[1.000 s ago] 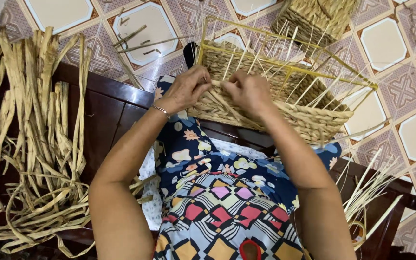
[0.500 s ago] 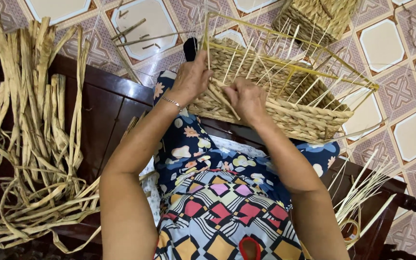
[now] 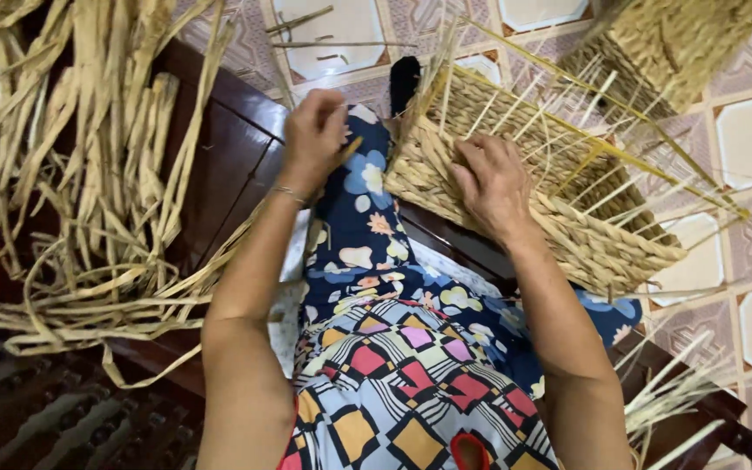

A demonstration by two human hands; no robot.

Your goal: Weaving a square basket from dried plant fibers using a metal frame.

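Leftmost, a heap of dried straw strips (image 3: 71, 174) lies on the dark wooden bench (image 3: 219, 165). Next, the left hand (image 3: 313, 135) curls its fingers around a strand at the half-woven basket (image 3: 559, 209), which rests on the lap; the right hand (image 3: 493, 183) presses its wall, fingers bent.

Both forearms reach forward, left hand (image 3: 313, 135) curled into a loose fist, right hand (image 3: 493, 184) spread palm-down
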